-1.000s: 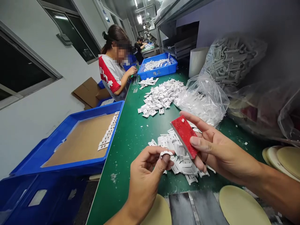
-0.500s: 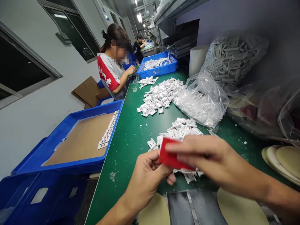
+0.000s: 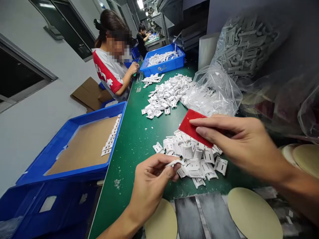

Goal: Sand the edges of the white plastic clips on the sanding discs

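Note:
My left hand (image 3: 153, 181) is closed in a pinch on a small white plastic part (image 3: 175, 162), seen edge-on and slightly curved. My right hand (image 3: 239, 141) grips a flat red rectangular pad (image 3: 194, 126) between thumb and fingers, a little above and to the right of the left hand. The pad and the held part are apart. Below the pad lies a heap of similar white plastic parts (image 3: 194, 167) with slots, partly hidden by both hands. Nearer to me, dark grey rectangular sheets (image 3: 190, 217) lie between two round tan discs (image 3: 254, 212).
A larger pile of white parts (image 3: 169, 93) lies farther along the green table (image 3: 132, 139), beside a clear plastic bag (image 3: 216, 96). A blue bin (image 3: 161, 63) stands beyond. At left, a blue tray (image 3: 82, 146) holds a row of parts. A co-worker (image 3: 112, 66) sits at the table's far left.
The red pad has moved up and away from my left hand, uncovering the white part pinched there. My right hand has risen and shifted right. The view has shifted slightly.

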Demonstrator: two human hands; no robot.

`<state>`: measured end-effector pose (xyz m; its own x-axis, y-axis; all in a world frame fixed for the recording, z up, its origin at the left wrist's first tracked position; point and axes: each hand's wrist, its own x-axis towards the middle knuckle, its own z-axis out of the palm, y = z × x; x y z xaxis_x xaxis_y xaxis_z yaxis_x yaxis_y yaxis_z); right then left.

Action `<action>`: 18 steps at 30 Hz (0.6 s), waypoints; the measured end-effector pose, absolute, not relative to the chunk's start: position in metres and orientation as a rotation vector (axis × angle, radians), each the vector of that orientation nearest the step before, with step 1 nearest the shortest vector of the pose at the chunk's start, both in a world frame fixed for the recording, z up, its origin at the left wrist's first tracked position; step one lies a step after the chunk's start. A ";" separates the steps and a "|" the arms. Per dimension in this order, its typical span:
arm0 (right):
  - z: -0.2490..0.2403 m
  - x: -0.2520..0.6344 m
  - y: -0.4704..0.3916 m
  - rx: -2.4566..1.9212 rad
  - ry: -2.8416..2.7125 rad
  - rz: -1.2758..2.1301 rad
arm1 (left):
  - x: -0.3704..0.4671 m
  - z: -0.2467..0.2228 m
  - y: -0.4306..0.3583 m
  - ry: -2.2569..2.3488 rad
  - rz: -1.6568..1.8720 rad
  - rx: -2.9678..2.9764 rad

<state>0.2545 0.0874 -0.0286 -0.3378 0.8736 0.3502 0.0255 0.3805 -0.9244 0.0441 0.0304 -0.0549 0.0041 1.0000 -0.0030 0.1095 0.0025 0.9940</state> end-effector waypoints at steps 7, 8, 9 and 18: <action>-0.033 0.254 0.099 -1.019 -1.409 0.875 | 0.040 -0.070 0.025 1.090 1.563 1.790; -0.034 0.254 0.100 -1.035 -1.338 0.896 | 0.040 -0.072 0.026 1.084 1.620 1.810; -0.034 0.253 0.101 -1.033 -1.286 0.987 | 0.040 -0.074 0.026 1.105 1.668 1.796; -0.036 0.239 0.090 -0.840 -0.849 1.800 | 0.044 -0.081 0.027 1.137 1.830 1.622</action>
<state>0.2391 0.0895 -0.0361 -0.3205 0.9306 -0.1770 -0.4550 -0.3151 -0.8328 0.0437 0.0270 -0.0809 -0.2142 0.7748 0.5948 0.1904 -0.5642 0.8034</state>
